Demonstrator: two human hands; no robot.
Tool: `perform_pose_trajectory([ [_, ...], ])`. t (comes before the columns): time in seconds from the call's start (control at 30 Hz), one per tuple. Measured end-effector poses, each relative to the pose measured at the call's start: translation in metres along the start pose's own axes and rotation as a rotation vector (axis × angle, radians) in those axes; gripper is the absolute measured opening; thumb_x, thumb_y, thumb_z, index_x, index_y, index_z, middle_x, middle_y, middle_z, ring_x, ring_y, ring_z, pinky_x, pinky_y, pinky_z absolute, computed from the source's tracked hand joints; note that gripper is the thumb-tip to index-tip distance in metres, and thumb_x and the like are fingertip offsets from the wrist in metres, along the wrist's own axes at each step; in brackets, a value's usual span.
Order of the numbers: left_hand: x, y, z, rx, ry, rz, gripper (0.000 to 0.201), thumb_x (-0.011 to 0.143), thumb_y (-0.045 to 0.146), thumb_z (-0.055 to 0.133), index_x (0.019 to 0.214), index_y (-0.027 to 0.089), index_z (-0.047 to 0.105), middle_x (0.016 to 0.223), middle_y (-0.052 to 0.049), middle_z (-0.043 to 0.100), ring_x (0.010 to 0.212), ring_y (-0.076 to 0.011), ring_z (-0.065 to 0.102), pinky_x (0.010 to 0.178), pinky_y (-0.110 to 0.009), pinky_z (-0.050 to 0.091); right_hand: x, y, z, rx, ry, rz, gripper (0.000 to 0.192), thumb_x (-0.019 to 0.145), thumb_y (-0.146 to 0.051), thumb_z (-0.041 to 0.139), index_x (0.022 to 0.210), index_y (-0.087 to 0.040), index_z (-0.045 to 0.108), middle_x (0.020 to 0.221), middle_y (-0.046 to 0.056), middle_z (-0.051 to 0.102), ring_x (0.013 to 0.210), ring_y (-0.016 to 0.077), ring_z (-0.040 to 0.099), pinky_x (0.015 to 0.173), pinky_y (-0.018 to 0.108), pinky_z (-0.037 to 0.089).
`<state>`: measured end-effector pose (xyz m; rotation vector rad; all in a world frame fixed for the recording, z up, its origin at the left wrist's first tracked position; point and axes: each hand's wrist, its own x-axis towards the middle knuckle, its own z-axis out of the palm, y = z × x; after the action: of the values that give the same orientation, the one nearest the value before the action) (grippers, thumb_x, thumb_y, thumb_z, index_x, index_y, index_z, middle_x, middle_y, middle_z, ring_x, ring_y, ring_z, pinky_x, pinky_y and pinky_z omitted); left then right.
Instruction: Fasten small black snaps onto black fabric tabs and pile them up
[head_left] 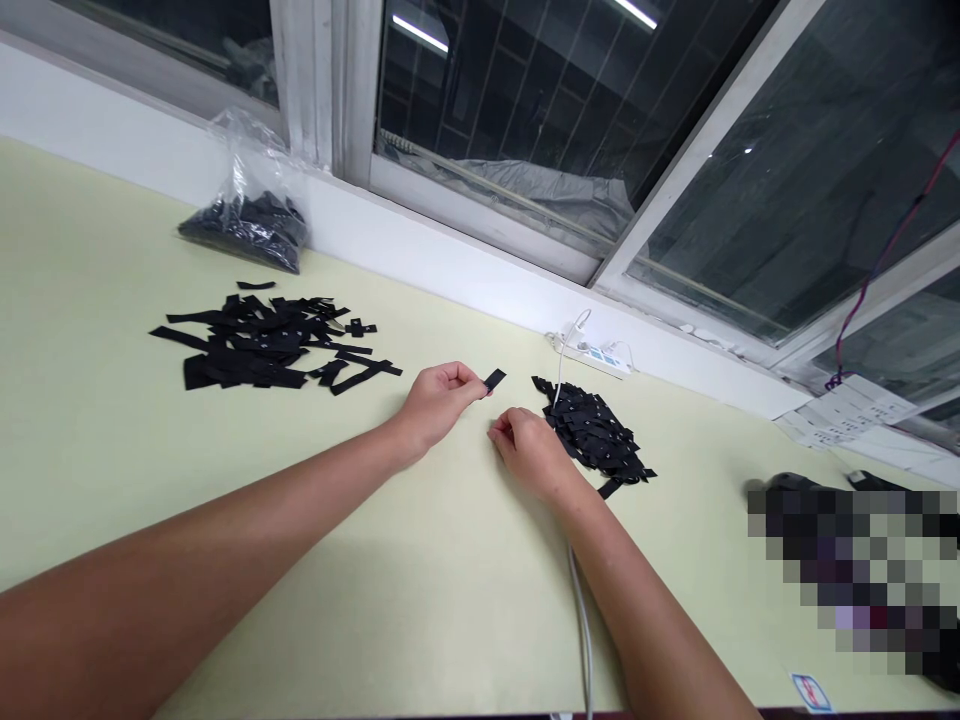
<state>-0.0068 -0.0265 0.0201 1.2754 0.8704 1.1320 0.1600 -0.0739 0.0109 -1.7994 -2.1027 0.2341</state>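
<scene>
piles: two black heaps, one bagged lot | left hand fingers pinched on one small flat black tab, just left of the right heap | right hand curled, hold unclear

Two bare forearms, no sleeves visible up to the frame edge. Left hand bare: no glove, ring or watch in sight. Right hand likewise bare, wrist free of band or bracelet. Left forearm entering from 8 o'clock, right forearm from 5 o'clock. Nails short and unpainted as far as can be told; finer detail too small to make out.
</scene>
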Motion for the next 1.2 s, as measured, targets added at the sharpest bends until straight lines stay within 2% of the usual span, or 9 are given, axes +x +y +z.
perform_pose_trajectory([
  [0.1, 0.001, 0.000, 0.000, 0.002, 0.014, 0.001, 0.012, 0.072, 0.027, 0.068, 0.071, 0.017, 0.062, 0.070, 0.001, 0.062, 0.068, -0.0126, 0.051, 0.065, -0.027, 0.037, -0.002, 0.000, -0.002, 0.052, -0.013, -0.026, 0.005, 0.089, -0.018, 0.052, 0.091, -0.021, 0.056, 0.086, 0.005, 0.066, 0.075, 0.0183, 0.057, 0.068, 0.030, 0.038],
  [0.23, 0.001, -0.001, 0.000, -0.023, 0.004, -0.015, 0.013, 0.071, 0.028, 0.070, 0.076, 0.018, 0.063, 0.072, 0.001, 0.063, 0.069, -0.0133, 0.054, 0.066, -0.028, 0.038, -0.003, 0.007, -0.005, 0.205, 0.007, -0.025, 0.013, 0.090, -0.025, 0.052, 0.101, -0.022, 0.056, 0.087, 0.003, 0.066, 0.073, 0.0173, 0.056, 0.067, 0.029, 0.038],
  [0.37, 0.000, -0.002, 0.002, -0.049, -0.033, -0.063, 0.025, 0.070, 0.031, 0.073, 0.091, 0.018, 0.068, 0.083, -0.003, 0.069, 0.078, -0.0164, 0.059, 0.072, -0.031, 0.043, -0.003, 0.015, -0.009, 0.378, 0.068, 0.039, 0.020, 0.093, -0.034, 0.048, 0.102, -0.021, 0.061, 0.089, 0.003, 0.066, 0.072, 0.0166, 0.055, 0.066, 0.029, 0.040],
  [0.67, 0.000, -0.005, 0.002, -0.020, -0.116, -0.094, 0.027, 0.074, 0.038, 0.075, 0.091, 0.018, 0.067, 0.086, -0.002, 0.067, 0.074, -0.0134, 0.054, 0.069, -0.029, 0.040, 0.002, 0.022, -0.007, 0.618, 0.151, 0.068, 0.033, 0.092, -0.051, 0.050, 0.096, -0.020, 0.062, 0.068, 0.000, 0.056, 0.061, 0.0145, 0.047, 0.057, 0.027, 0.036],
  [0.83, -0.001, -0.005, 0.004, -0.065, -0.129, -0.112, 0.029, 0.072, 0.036, 0.077, 0.089, 0.017, 0.066, 0.083, -0.001, 0.064, 0.075, -0.0127, 0.054, 0.073, -0.029, 0.041, 0.004, 0.026, -0.002, 0.675, 0.162, 0.070, 0.034, 0.090, -0.054, 0.054, 0.094, -0.021, 0.062, 0.070, 0.000, 0.057, 0.062, 0.0147, 0.049, 0.057, 0.027, 0.038],
  [1.03, 0.000, -0.007, 0.004, -0.081, -0.150, -0.094, 0.030, 0.072, 0.037, 0.077, 0.090, 0.017, 0.064, 0.083, 0.000, 0.063, 0.073, -0.0121, 0.053, 0.071, -0.029, 0.041, 0.003, 0.021, -0.002, 0.807, 0.127, 0.077, 0.033, 0.091, -0.053, 0.054, 0.092, -0.021, 0.058, 0.082, 0.003, 0.063, 0.069, 0.0151, 0.056, 0.059, 0.027, 0.041],
  [1.2, 0.000, -0.009, 0.003, -0.033, -0.184, -0.063, 0.032, 0.074, 0.039, 0.076, 0.094, 0.017, 0.065, 0.082, 0.000, 0.064, 0.074, -0.0124, 0.054, 0.068, -0.027, 0.039, 0.003, 0.015, -0.006, 0.918, 0.153, 0.070, 0.034, 0.086, -0.052, 0.062, 0.097, -0.020, 0.062, 0.077, 0.002, 0.063, 0.065, 0.0136, 0.056, 0.054, 0.026, 0.039],
])
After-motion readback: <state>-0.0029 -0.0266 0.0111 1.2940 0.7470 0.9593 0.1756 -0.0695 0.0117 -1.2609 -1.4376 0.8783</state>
